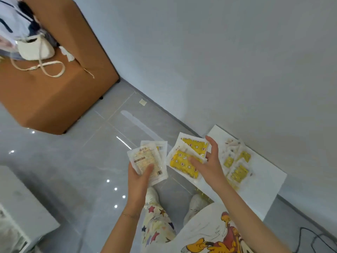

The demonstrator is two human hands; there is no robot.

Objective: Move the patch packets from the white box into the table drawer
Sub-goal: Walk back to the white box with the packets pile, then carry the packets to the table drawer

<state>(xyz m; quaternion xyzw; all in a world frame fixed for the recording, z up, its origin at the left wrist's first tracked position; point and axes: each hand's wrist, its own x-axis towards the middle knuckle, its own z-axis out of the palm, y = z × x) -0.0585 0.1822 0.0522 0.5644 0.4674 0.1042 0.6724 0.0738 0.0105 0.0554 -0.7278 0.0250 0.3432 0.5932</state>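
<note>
The left grip (pixel 138 177) is covering the lower corner of the white-backed packets (pixel 148 159), whose print is showing too small to read; the right grip (pixel 209 161) is hiding part of the yellow packets (pixel 182 162), so their number is escaping a count; the boxed packets (pixel 237 168) in the white box (pixel 268 181) are smearing into one blur; the brown furniture (pixel 54 92) is running off the upper left edge; a white unit (pixel 21 203) is being cut at lower left; a black cable (pixel 310 236) is leaving at lower right.
</note>
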